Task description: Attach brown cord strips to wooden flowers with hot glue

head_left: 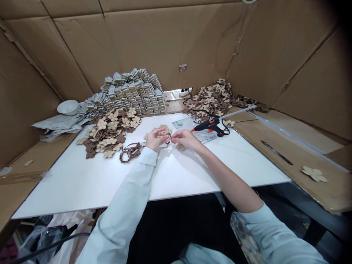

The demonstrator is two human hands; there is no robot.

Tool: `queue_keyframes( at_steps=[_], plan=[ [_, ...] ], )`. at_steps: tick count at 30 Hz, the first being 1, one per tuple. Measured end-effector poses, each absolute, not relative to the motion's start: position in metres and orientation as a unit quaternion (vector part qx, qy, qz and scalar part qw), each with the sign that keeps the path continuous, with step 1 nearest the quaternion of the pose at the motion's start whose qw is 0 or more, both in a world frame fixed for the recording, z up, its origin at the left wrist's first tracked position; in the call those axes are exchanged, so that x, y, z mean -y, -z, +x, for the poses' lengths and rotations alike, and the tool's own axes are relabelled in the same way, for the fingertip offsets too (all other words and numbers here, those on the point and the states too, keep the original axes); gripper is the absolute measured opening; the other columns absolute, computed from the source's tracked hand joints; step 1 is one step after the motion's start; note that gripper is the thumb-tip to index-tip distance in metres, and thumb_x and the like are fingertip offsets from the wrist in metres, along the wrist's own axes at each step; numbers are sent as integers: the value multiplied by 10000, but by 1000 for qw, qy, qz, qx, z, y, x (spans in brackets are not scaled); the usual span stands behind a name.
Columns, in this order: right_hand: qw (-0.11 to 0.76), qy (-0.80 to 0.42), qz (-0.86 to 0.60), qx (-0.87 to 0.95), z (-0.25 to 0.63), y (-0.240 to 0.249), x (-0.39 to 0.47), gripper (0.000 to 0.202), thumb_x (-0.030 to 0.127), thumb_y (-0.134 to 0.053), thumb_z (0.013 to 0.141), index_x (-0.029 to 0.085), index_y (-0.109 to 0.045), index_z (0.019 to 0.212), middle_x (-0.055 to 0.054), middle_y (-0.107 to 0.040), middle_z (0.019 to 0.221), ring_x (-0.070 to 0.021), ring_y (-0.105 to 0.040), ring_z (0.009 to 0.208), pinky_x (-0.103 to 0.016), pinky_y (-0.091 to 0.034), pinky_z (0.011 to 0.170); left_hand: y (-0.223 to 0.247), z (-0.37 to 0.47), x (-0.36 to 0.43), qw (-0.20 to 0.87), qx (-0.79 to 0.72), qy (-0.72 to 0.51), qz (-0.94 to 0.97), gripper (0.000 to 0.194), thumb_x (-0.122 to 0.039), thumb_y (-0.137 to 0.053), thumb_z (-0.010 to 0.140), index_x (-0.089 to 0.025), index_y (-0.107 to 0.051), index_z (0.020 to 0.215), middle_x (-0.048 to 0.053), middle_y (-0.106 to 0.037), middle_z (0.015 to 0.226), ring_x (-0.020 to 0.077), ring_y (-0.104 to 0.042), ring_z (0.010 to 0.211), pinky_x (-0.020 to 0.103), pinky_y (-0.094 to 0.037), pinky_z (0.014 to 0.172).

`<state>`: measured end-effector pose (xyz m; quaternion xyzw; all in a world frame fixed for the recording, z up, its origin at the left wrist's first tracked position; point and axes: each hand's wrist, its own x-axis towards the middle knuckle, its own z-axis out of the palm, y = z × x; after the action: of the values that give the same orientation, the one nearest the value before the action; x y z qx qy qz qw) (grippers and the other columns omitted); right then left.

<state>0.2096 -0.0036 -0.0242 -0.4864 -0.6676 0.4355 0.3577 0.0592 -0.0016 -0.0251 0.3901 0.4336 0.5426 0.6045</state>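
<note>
Over the white board [99, 187], my left hand [155, 139] and my right hand [186, 139] meet with their fingertips pinched on a short piece of brown cord [168, 138]. Its ends are mostly hidden by the fingers. Just behind my hands lie beige flower shapes [165, 128], partly covered. A loose bundle of brown cord [131, 152] rests left of my left hand. To the right of my right hand, a black and orange glue gun [209, 125] lies on a printed sheet [180, 124], with a clear glue stick [239, 111] in its back.
Beige and brown flower pieces [110, 134] are heaped at left, before a tall stack of small wrapped packs [137, 93]. Corded flowers [213, 97] pile up at the back right. A white bowl [68, 107] stands far left. A thin blade [276, 152] lies on the right-hand cardboard [305, 187].
</note>
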Motion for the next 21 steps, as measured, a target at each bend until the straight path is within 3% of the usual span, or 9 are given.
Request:
queue_keyframes(
  at_steps=[3,7,12,17,21],
  plan=[
    [320,-382,-468,730,210,22,7,227,342,-526,674,132,-606,707,35,-514,498,-65,-430,432,-180,-327,439,23,60,4,646,-427,-524,354,338,37,-680,505,-93,-601,807,18,-599,690,136,-620,654,357,-504,790],
    [284,-335,-450,778,210,18,9,201,303,-489,696,129,-584,663,38,-493,514,-63,-411,475,-177,-295,471,20,62,7,688,-419,-475,354,185,17,-676,542,-66,-641,704,77,-640,731,142,-624,708,310,-491,824],
    [274,-331,-466,773,210,15,11,192,301,-481,700,135,-570,659,41,-491,506,-69,-415,473,-184,-302,490,22,62,5,670,-434,-476,371,89,-49,-693,555,-97,-663,623,59,-647,678,121,-616,663,272,-504,780],
    [284,-355,-477,752,210,14,12,198,330,-507,697,146,-569,662,40,-512,509,-61,-413,427,-189,-324,485,22,58,4,637,-463,-471,398,121,-156,-702,570,-136,-673,686,37,-655,684,102,-592,597,217,-502,582],
    [291,-367,-484,739,210,15,12,191,316,-526,692,142,-603,699,26,-538,522,-55,-414,409,-186,-330,467,22,56,4,583,-495,-458,453,214,-260,-687,580,-156,-671,767,43,-669,755,111,-577,585,160,-356,378]
  ],
)
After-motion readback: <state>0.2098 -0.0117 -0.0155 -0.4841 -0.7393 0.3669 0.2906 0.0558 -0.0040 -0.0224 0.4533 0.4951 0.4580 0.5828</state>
